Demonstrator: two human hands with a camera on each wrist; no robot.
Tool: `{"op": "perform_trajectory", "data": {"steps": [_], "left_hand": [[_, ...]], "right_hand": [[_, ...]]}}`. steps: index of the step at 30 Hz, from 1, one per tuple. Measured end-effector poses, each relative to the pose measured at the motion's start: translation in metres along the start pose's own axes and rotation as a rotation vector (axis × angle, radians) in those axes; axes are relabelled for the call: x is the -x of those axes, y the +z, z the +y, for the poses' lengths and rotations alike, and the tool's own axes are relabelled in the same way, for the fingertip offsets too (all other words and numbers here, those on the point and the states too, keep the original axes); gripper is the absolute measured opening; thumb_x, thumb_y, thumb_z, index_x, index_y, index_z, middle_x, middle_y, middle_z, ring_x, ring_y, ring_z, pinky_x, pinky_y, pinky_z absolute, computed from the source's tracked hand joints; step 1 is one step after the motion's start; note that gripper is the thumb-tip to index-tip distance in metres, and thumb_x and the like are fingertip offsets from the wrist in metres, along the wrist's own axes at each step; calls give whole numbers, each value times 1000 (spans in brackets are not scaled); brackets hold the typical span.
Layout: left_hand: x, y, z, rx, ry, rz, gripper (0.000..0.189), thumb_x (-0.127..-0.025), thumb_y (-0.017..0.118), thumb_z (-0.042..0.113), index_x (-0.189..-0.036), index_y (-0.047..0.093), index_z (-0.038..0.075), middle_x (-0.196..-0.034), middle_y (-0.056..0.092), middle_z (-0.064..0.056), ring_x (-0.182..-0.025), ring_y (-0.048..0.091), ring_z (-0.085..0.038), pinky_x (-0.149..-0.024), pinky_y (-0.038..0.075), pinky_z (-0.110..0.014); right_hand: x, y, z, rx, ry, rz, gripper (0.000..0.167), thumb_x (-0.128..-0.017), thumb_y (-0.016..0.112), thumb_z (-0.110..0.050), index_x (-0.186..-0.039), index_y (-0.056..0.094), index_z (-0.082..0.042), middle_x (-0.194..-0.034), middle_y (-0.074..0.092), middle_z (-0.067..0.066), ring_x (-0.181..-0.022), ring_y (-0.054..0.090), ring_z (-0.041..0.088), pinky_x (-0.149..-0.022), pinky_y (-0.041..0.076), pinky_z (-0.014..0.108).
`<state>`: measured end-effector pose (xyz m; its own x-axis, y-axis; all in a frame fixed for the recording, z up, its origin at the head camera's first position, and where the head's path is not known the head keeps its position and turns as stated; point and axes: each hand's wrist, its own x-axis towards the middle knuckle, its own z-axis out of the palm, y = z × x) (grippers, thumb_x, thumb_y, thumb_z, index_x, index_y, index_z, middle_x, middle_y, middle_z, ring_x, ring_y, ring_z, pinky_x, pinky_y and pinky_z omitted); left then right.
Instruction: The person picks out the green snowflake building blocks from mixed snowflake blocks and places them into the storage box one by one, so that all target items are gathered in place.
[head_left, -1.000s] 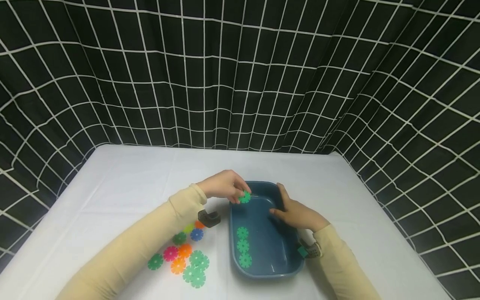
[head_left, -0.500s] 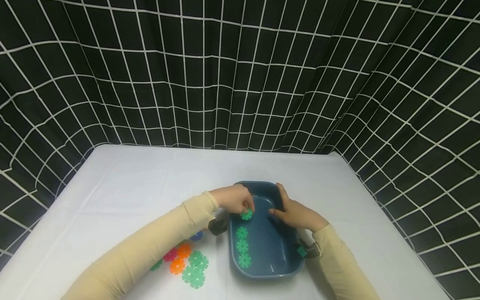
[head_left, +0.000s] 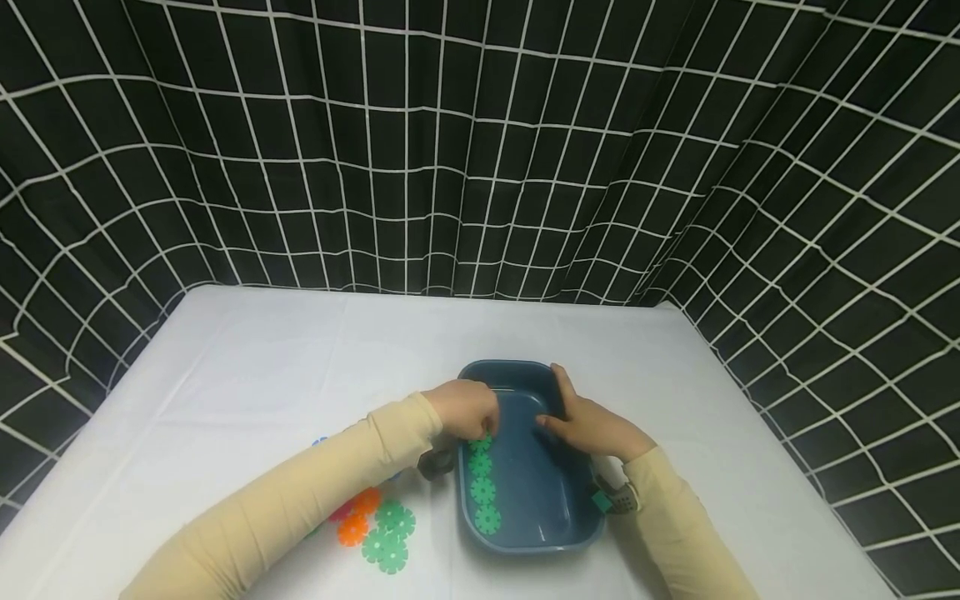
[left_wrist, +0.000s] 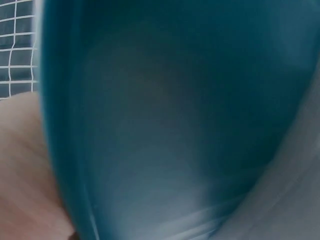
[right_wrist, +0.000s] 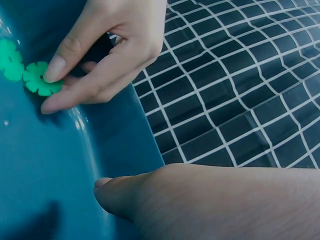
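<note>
At the far left inside the blue tub (head_left: 536, 492), my left hand (head_left: 467, 408) pinches a green snowflake disc (right_wrist: 34, 82) between thumb and fingers. In the right wrist view its edge meets another green disc (right_wrist: 10, 61) on the tub floor. Along the tub's left side lies a row of green discs (head_left: 483, 490), below the pinched one in the head view. My right hand (head_left: 597, 427) holds the tub's right wall, with the thumb (right_wrist: 117, 195) inside and the fingers over the rim. The left wrist view is mostly filled by the tub's blurred wall (left_wrist: 145, 125).
On the white tablecloth (head_left: 247, 367), left of the tub, lie overlapping green discs (head_left: 390, 529), orange discs (head_left: 354, 528) and a partly seen blue disc (head_left: 320, 440). My left sleeve hides part of this pile. A black gridded curtain (head_left: 420, 150) stands behind the table.
My left hand has brought the green disc over the rim and down toward the near side, to the top end of the row. The right hand stays on the tub.
</note>
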<state>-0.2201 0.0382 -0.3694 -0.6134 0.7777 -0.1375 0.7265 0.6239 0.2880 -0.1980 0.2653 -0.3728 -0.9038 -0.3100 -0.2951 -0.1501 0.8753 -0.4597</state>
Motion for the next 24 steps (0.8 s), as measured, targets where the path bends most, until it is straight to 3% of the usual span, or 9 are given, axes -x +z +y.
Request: {"op": "perform_trajectory", "data": {"steps": [10, 15, 20, 24], "left_hand": [[1, -4, 2, 10, -26, -9, 18, -79, 74, 14, -97, 77, 14, -99, 73, 3, -100, 66, -16, -88, 52, -30], [3, -12, 3, 64, 63, 57, 17, -86, 67, 12, -102, 75, 10, -103, 72, -1, -100, 66, -15, -88, 51, -26], [32, -32, 8, 177, 204, 220, 16, -91, 64, 12, -102, 74, 8, -96, 70, 0, -88, 62, -11, -82, 50, -22], [70, -47, 0, 256, 210, 282, 17, -92, 64, 14, -105, 73, 10, -99, 70, 2, -90, 62, -8, -82, 51, -22]], "right_hand": [[1, -1, -1, -2, 0, 2, 89, -97, 52, -37, -151, -11, -5, -147, 30, 33, -131, 41, 45, -106, 34, 56], [2, -2, 1, 3, 14, 3, 90, -97, 52, -40, -151, -11, -5, -146, 32, 34, -129, 43, 45, -105, 34, 57], [1, -1, 2, 1, 9, -2, 90, -96, 52, -41, -151, -11, -5, -147, 30, 33, -130, 42, 44, -106, 34, 56], [0, 1, 2, -11, 3, -2, 91, -96, 52, -40, -151, -11, -7, -148, 30, 32, -131, 40, 45, -107, 33, 56]]}}
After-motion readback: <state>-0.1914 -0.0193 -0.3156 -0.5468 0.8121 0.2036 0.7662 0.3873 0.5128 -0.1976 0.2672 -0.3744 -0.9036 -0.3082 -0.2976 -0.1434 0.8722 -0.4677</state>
